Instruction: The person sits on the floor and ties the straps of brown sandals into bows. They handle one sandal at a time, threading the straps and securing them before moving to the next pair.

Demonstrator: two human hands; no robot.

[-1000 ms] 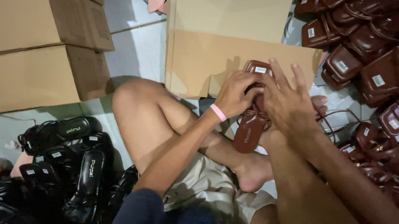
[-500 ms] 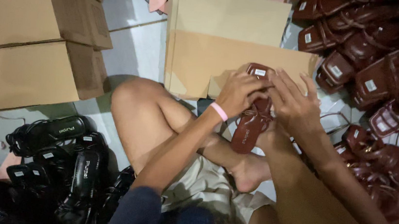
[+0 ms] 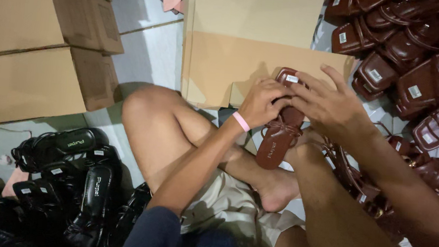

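Stacked cardboard boxes (image 3: 29, 40) fill the left, a flat tan cardboard sheet (image 3: 248, 51) lies ahead on the floor, a heap of brown sandals (image 3: 412, 67) crowds the right, and a pile of black sandals (image 3: 64, 178) sits lower left. Above the person's crossed legs, a single brown strappy sandal (image 3: 279, 129) is held tilted, toe end up, over the cardboard's near edge. Left hand (image 3: 261, 103), pink wristband (image 3: 240, 121) at the wrist, grasps the sandal's upper part with curled fingers; right hand (image 3: 331, 105) pinches the same end, remaining fingers splayed.
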